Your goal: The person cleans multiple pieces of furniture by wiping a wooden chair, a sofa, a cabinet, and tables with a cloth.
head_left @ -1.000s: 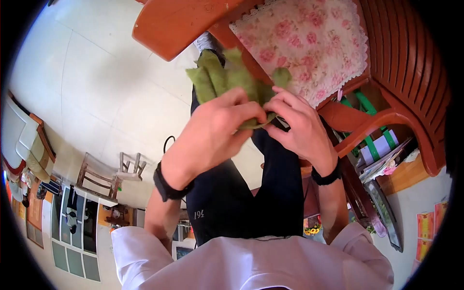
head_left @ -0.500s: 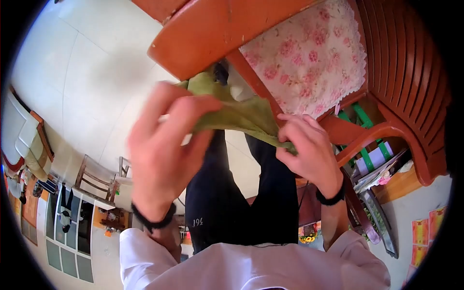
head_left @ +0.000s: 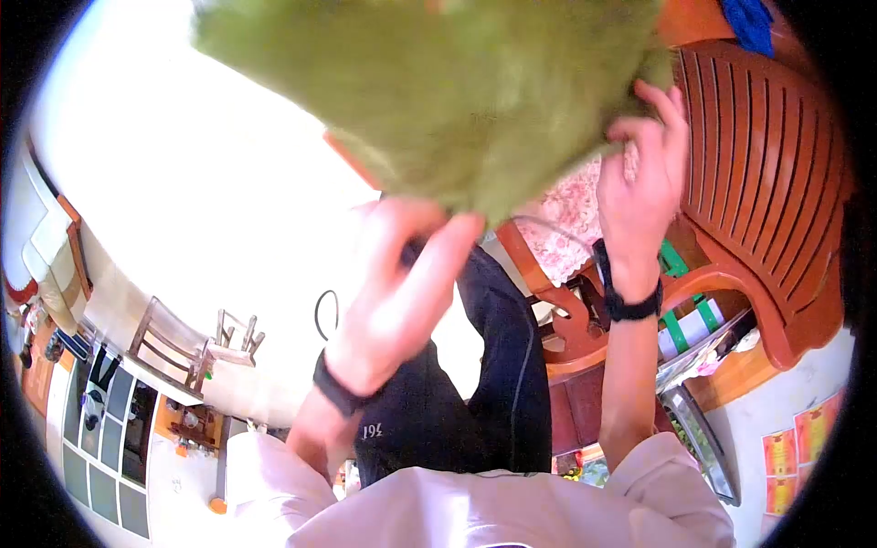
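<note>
- Ahead of the lap, high in my head view, I have the olive-green cloth, off the floor, blurred and spread wide.
- Lie of it: beyond the left hand, up and to the left of the right hand. Its near edge slants between the two, lower at the left hand, higher at the right.
- Long axis: seems to run crosswise, left to right, but the top of the frame cuts off the far side, so I hold that loosely.
- Nearer hand: neither, by my reading; both are at the cloth. Left at its lowest near corner, right at its right-hand margin.
- Left hand: thumb and forefinger brought in to the corner, clamped on cloth as far as I can judge. Blur softens the fingertips; a gap shows further back between the two digits.
- Right hand: higher, forefinger stretched up along the margin, other fingers curled over the edge. I read it as clamped on the cloth too; thumb contact I can't make out.
- Behind the cloth, from where I look: floral seat cover on the slatted wooden chair, partly masked. Whether cloth touches cover, I can't say.
- Below the hands: dark trousers, apart from the cloth's near corner.
</note>
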A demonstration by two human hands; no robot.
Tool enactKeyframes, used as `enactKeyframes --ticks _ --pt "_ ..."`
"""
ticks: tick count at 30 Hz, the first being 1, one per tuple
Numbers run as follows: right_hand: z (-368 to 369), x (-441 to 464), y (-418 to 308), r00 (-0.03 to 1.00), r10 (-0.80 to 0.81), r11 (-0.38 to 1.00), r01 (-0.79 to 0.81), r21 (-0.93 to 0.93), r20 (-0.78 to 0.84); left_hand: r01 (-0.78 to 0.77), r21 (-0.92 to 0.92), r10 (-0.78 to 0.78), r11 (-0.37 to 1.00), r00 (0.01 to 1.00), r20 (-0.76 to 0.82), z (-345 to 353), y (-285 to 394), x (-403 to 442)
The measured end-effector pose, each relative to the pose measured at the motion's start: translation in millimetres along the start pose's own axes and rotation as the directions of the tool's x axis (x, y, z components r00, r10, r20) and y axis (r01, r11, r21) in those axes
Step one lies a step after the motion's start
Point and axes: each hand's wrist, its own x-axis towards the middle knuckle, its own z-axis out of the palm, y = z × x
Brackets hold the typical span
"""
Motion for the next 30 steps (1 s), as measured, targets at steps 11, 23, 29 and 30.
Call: enactKeyframes --ticks 11,23,29,30 --pt "48 26 -26 0.980 -0.177 0.969 0.158 0.187 0.089 0.002 0.178 0.000 0.984 1.000 -0.010 37 -36 29" --pt "52 101 67 0.875 -0.445 0.893 0.448 0.027 0.192 0.137 0.398 -0.175 0.907 0.983 0.060 113 -8 103" --pt "38 144 147 0.823 -0.531 0.847 0.523 0.095 0.202 0.049 0.615 -0.240 0.787 0.943 0.231 151 26 162" --pt "35 147 160 0.820 -0.529 0.845 0.532 0.051 0.221 0.056 0.646 -0.251 0.761 0.944 0.213 159 31 168"
